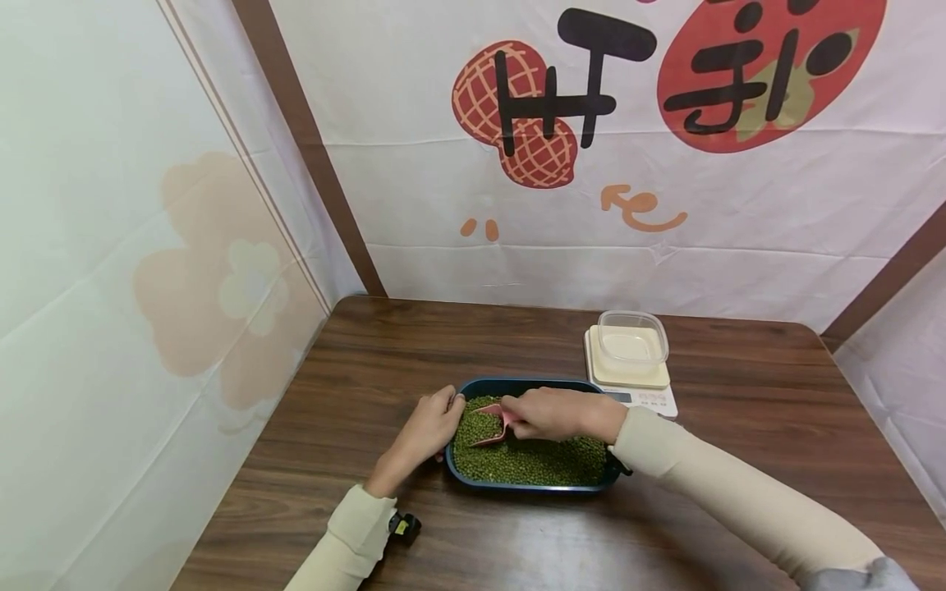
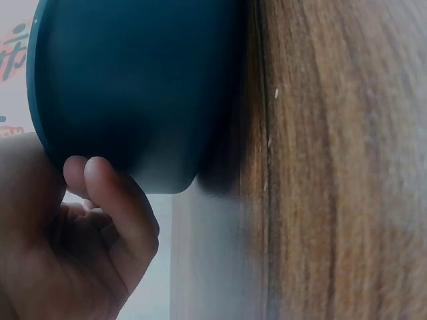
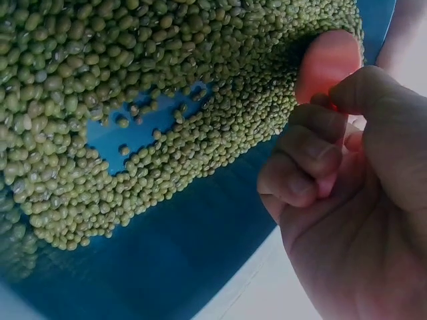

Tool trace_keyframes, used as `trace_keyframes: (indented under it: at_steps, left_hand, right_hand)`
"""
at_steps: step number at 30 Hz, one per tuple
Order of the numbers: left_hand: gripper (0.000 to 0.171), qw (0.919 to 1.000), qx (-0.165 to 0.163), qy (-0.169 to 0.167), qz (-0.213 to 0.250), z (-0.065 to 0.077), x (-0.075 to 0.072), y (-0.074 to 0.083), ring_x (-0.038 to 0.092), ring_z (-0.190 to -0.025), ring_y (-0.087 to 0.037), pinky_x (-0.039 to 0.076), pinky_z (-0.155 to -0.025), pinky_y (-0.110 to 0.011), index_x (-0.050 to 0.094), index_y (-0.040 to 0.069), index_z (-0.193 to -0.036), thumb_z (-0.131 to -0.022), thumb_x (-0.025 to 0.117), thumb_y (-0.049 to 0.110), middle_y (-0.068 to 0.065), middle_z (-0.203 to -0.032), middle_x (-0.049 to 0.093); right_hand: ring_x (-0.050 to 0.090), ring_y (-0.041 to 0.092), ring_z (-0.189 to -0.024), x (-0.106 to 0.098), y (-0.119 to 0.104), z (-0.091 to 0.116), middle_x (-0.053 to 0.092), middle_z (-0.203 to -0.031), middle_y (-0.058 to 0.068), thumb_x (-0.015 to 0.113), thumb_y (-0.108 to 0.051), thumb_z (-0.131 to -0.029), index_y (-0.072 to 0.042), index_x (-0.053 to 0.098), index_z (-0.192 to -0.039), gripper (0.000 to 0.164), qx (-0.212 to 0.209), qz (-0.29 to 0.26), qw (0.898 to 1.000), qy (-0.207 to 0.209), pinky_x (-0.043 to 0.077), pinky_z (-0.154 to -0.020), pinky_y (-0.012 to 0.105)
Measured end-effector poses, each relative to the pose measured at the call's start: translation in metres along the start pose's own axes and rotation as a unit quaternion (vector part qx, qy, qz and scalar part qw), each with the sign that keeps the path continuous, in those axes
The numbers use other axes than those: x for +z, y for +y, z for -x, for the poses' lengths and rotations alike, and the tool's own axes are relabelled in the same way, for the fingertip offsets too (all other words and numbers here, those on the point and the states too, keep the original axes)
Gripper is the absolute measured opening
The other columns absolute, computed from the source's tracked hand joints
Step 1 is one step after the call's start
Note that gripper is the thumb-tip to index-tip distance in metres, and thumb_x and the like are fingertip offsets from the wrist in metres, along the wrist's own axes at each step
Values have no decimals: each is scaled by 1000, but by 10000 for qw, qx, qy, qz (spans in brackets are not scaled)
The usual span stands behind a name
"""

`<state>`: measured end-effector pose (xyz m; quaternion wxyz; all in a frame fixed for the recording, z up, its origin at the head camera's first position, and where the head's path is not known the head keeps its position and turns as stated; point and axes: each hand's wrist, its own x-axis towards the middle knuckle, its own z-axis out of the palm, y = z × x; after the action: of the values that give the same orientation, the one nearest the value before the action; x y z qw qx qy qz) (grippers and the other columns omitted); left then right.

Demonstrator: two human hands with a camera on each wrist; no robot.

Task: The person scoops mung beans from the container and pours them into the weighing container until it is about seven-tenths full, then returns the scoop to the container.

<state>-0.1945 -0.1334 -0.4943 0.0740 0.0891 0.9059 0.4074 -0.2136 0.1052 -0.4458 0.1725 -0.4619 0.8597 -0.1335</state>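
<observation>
Fingers of my right hand curl round the scoop, which points frame-left among beans, toward my left hand gripping the tub.

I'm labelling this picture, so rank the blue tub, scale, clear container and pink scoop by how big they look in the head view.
1. Blue tub
2. Scale
3. Clear container
4. Pink scoop, visible part only

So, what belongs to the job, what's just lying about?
In the job:
- pink scoop, gripped by right hand
- small green beans
- blue rounded-rectangular tub, held by left hand

Untouched, possibly just lying about:
- white-and-cream rectangular scale
- clear plastic container on it
</observation>
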Motion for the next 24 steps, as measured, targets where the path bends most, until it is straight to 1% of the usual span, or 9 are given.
trace_keyframes:
  at_steps: [6, 9, 13, 18, 24]
  left_hand:
    - [37, 9999, 44, -14, 105, 0, -1, -1, 50, -31, -21, 46, -31, -33, 47, 9, -79, -107, 34, 31, -12, -59, 49]
    - [39, 9999, 73, -43, 117, 0, -1, -2, 51, -32, -22, 47, -32, -33, 48, 10, -81, -108, 31, 34, -13, -61, 50]
    - [40, 9999, 81, -82, 127, 0, 0, -2, 51, -33, -22, 47, -33, -33, 48, 11, -83, -108, 29, 37, -14, -62, 51]
    - [41, 9997, 129, -116, 159, 1, -1, -3, 51, -33, -22, 47, -33, -33, 48, 11, -83, -108, 28, 37, -14, -62, 51]
    - [42, 9997, 158, -129, 119, 0, -2, -4, 51, -34, -22, 48, -34, -33, 48, 10, -84, -108, 27, 38, -14, -62, 51]
  right_hand:
    - [35, 7, -49, -2, 3, 2, 40, -65, -5, 46, -19, -101, -16, 45, -99, 3, 103, -443, 9988, -172, 33, -48, 19]
    - [36, 7, -49, -4, 4, 4, 39, -65, -5, 45, -18, -101, -16, 44, -98, 4, 111, -448, 9989, -58, 33, -48, 19]
    - [34, 7, -51, -2, 7, 9, 37, -65, -5, 45, -17, -100, -17, 43, -94, 6, 14, -411, 9990, 158, 31, -50, 20]
    - [31, 6, -52, 3, 12, 14, 36, -65, -7, 45, -16, -100, -17, 43, -93, 7, -188, -436, 9980, 416, 28, -51, 20]
    - [30, 4, -52, 4, 18, 18, 34, -64, -8, 46, -16, -98, -20, 43, -90, 9, -227, -405, 9967, 673, 28, -50, 19]
